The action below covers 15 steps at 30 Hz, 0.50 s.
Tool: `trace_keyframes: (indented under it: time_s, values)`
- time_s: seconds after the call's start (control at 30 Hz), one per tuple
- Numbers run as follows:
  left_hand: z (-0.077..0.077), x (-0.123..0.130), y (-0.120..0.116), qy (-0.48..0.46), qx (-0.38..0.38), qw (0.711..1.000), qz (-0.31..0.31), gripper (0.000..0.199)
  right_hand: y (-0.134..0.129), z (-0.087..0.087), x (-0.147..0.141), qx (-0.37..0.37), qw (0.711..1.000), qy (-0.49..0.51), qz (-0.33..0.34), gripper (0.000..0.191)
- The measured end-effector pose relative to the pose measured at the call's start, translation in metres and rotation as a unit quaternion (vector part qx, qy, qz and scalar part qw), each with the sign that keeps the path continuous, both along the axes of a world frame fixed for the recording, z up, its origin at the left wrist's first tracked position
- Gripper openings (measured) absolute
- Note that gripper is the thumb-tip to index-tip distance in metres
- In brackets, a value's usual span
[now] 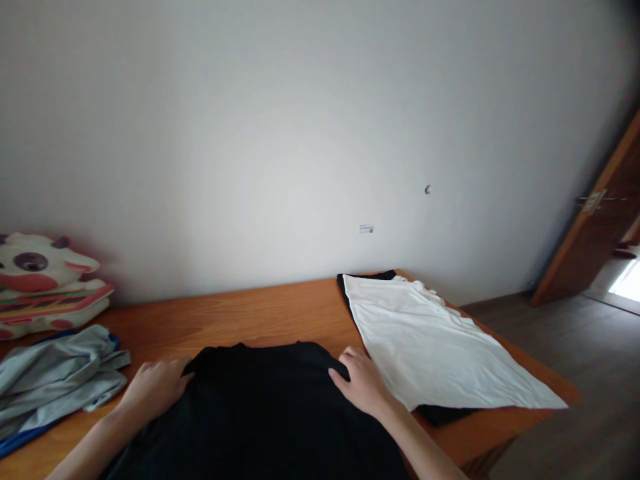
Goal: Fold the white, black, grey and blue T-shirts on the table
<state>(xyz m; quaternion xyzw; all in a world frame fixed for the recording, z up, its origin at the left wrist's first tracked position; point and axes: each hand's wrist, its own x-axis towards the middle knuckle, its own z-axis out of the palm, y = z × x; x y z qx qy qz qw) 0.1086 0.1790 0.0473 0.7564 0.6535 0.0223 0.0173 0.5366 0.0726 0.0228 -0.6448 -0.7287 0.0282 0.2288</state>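
A black shirt [265, 407] spreads across the front middle of the view, its upper edge facing the wall. My left hand [159, 387] pinches its upper left corner, thumb and fingers closed on the cloth. At the upper right corner, my right hand [361, 381] grips the fabric in the same way. The shirt's lower part runs out of view at the bottom. Right of my right hand lies a white garment [435, 340], laid flat, with black cloth [443, 415] showing from under its edges.
A crumpled grey garment [65, 373] with blue cloth lies at the left of the wooden table [240, 317]. Behind it stands a cow-shaped toy [45, 283] against the wall [280, 147]. A brown door [590, 220] stands at the far right.
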Motion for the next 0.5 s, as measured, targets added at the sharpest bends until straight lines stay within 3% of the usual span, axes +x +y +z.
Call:
trace_keyframes:
  time_s: [0.13, 0.23, 0.33, 0.4, 0.5]
  values:
    - [0.033, 0.05, 0.004, 0.062, 0.02, 0.995, -0.076, 0.032, -0.037, 0.018, 0.019, 0.03, 0.996, 0.079, 0.008, 0.017]
    - [0.065, 0.107, 0.029, 0.034, 0.062, 0.991, -0.118, 0.031, -0.064, 0.034, 0.035, 0.085, 0.989, 0.114, -0.026, 0.022]
    - [0.108, 0.19, 0.07, -0.032, 0.129, 0.977, -0.169, 0.031, -0.079, 0.059, 0.063, 0.122, 0.98, 0.11, -0.11, 0.027]
    - [0.138, 0.258, 0.095, -0.119, 0.174, 0.955, -0.208, 0.031, -0.081, 0.078, 0.092, 0.104, 0.972, 0.063, -0.2, 0.03]
    - [0.171, 0.355, 0.104, -0.292, 0.278, 0.87, -0.284, 0.047, -0.079, 0.097, 0.149, 0.018, 0.939, -0.03, -0.342, 0.033]
